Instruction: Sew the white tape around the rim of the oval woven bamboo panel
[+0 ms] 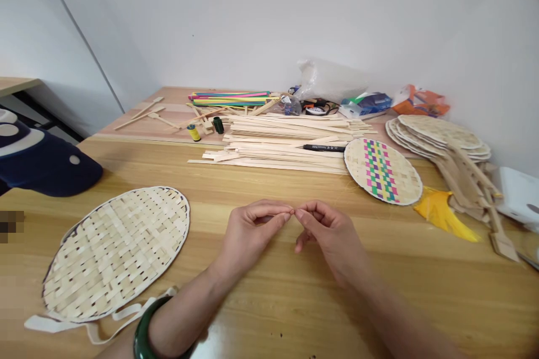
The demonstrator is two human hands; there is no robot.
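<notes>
White walls back a wooden tabletop [269, 303] strewn with bamboo craft stock, seen from the head camera.

Head view. The left hand [248, 233] and right hand [330, 235] meet at the centre. Each is closed in a thumb-and-forefinger pinch, the other fingers curled, and the fingertips [287, 215] of one touch those of the other just above the tabletop. Whatever lies between them is too fine to make out, so its direction cannot be told. A green bangle [145, 328] circles the left wrist.

The step in hand appears to be fine fingertip work on something very thin. Any further move would call for steady, small motion of both hands, with the pinch kept firm.

Nearest thing: a plain woven fan face [118, 252], flat on the tabletop at 8 o'clock from the hands and apart from them. Its long axis runs from 7 o'clock to 1 o'clock. White tape [54, 325] trails from its near end.

- 12 o'clock: a heap of bamboo strips [286, 143], lying left to right, with a black marker [324, 148] resting on it.
- 11 o'clock: a yellow spool [193, 133], a green spool [218, 125] and, beyond them, coloured strips [229, 98].
- 2 o'clock: a woven disc with coloured bands [383, 171], and farther out a stack of finished fans [440, 137], handles toward the viewer.
- 3 o'clock: a yellow tuft [444, 213].
- 10 o'clock: a dark blue cap [42, 162].
</notes>
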